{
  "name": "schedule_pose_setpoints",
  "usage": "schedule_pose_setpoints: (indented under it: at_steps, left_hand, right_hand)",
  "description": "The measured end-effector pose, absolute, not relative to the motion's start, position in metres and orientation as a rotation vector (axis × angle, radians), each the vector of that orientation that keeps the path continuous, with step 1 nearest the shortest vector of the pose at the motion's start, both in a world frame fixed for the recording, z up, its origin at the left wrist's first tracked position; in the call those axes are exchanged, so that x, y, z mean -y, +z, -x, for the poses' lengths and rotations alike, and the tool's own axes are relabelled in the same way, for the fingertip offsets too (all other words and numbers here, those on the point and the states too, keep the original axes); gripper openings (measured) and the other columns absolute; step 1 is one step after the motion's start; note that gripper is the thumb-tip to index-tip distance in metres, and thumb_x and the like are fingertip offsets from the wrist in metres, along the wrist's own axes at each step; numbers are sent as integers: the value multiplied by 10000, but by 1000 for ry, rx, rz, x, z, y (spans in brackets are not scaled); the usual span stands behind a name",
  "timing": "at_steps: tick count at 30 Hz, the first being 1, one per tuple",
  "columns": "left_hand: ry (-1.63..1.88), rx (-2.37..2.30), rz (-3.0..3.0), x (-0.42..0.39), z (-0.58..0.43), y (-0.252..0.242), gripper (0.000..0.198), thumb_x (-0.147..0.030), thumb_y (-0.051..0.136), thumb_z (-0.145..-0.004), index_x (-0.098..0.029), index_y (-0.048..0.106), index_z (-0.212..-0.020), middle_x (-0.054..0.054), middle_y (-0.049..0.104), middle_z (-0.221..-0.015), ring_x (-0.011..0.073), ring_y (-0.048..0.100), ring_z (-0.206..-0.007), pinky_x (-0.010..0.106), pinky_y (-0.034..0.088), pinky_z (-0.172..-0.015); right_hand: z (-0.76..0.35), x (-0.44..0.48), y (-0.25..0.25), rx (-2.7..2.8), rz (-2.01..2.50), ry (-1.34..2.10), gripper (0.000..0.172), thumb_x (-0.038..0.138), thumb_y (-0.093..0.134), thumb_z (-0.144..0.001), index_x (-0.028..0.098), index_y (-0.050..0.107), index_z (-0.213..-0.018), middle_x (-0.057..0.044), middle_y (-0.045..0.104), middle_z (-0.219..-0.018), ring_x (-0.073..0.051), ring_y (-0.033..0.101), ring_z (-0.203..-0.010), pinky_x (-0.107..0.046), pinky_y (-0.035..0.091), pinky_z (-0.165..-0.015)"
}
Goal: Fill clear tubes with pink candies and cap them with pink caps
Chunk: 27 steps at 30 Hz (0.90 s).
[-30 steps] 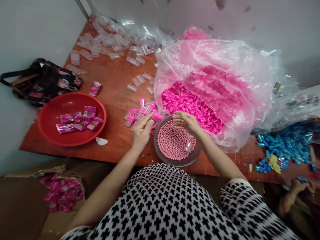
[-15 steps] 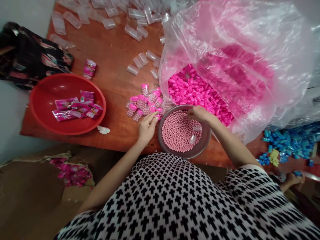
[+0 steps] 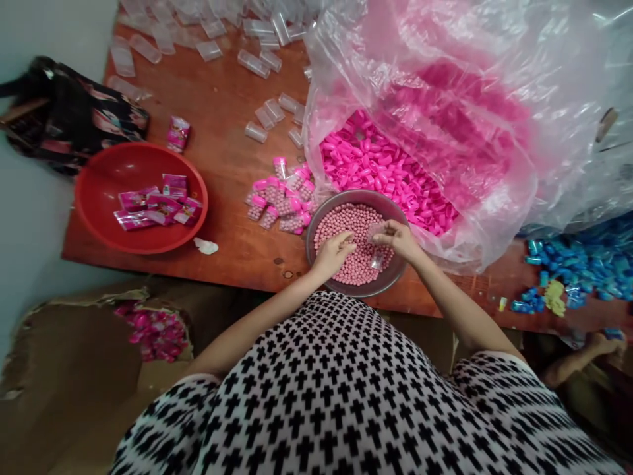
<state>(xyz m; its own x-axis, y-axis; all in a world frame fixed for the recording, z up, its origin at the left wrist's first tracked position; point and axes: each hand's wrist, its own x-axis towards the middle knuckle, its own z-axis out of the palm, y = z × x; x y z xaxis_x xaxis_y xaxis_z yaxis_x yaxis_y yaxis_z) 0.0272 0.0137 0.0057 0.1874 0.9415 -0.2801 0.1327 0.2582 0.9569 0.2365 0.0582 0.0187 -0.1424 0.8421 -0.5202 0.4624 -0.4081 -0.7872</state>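
Note:
A grey bowl full of small pink beads stands at the table's front edge. My right hand is over its right side, fingers closed on a small clear plastic bottle. Another clear bottle lies on the beads below it. My left hand is over the left part of the bowl with its fingers curled together; what they hold, if anything, is hidden. Left of the bowl lies a pile of bead-filled bottles with pink caps.
Behind the bowl, a large plastic bag spills loose pink caps. Empty clear bottles lie at the back. A red basin with pink packets stands left. Blue pieces and another person's hand are at right.
My left hand has moved right, from the capped bottles to over the bowl. My right hand has picked up one of the clear bottles from the beads. The view has shifted slightly.

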Motion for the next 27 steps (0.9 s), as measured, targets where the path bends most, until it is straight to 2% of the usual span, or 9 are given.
schedule_pose_setpoints:
  at_steps: [3, 6, 9, 11, 14, 17, 22, 24, 27]
  left_hand:
    - [889, -1166, -966, -5, -46, 6, 344, -265, 643, -768, -172, 580, -1093, 84, 666, -1090, 187, 666, -939, 336, 562, -800]
    - [972, -1123, -748, 0, -54, 8, 320, -332, 630, -775, -173, 565, -1045, 28, 669, -904, 150, 676, -803, 325, 584, -740]
    - [977, -1107, -604, 1, -52, 10, 327, -345, 677, -724, -158, 572, -972, -19, 641, -732, 118, 663, -666, 303, 592, -695]
    - [956, -1124, -585, -1, -49, 10, 318, -349, 706, -685, -142, 584, -895, -21, 633, -670, 110, 648, -600, 273, 588, -637]
    - [908, -1164, -581, -4, -45, 9, 287, -356, 713, -660, -126, 593, -783, -21, 610, -590, 98, 608, -505, 235, 561, -536]
    - [874, -1190, -551, -9, -39, 6, 262, -331, 716, -644, -119, 609, -756, -17, 611, -609, 90, 594, -502, 236, 556, -522]
    - [978, -1329, -566, -11, -12, 0, 321, -315, 725, -636, -128, 638, -882, 2, 639, -726, 112, 625, -630, 265, 577, -579]
    - [1026, -1348, -569, -9, 1, -1, 328, -333, 704, -663, -130, 637, -912, 7, 643, -744, 114, 637, -662, 278, 584, -619]
    - [1067, -1372, -577, -5, 18, -2, 328, -349, 688, -682, -131, 640, -922, 21, 657, -777, 119, 654, -702, 281, 584, -662]
  right_hand:
    - [-217, -40, 23, 890, 1550, 1759, 365, 434, 775, -599, 193, 559, -770, 27, 634, -731, -139, 616, -689, -338, 523, -742]
    - [-206, -26, 25, 911, 1498, 1749, 331, 469, 736, -649, 188, 581, -729, 18, 621, -697, -141, 600, -687, -334, 511, -759]
    - [-210, -27, 30, 1410, 1602, 1534, 333, 502, 678, -710, 183, 606, -770, -3, 622, -729, -172, 585, -739, -349, 490, -772]
    - [-217, -34, 38, 1850, 1574, 1300, 366, 484, 656, -746, 177, 622, -942, -55, 652, -921, -222, 580, -906, -388, 460, -857]
    - [-221, -50, 51, 2487, 1268, 1027, 389, 379, 577, -837, 166, 572, -1163, -121, 593, -1195, -265, 486, -1138, -428, 368, -993]
    - [-219, -64, 52, 2883, 1043, 855, 364, 278, 464, -904, 139, 536, -1233, -142, 581, -1209, -261, 471, -1130, -406, 363, -987]
    - [-201, -69, 14, 3138, 1338, 496, 337, 153, 307, -935, 74, 565, -1137, -189, 592, -1080, -274, 473, -1030, -396, 360, -908]
    - [-187, -63, -5, 3183, 1385, 484, 341, 146, 278, -938, 66, 580, -1076, -199, 592, -1044, -285, 476, -1006, -409, 356, -884]
    - [-165, -48, -27, 3119, 1328, 682, 300, 102, 332, -904, 74, 576, -1075, -191, 590, -1069, -271, 489, -1013, -392, 361, -890]
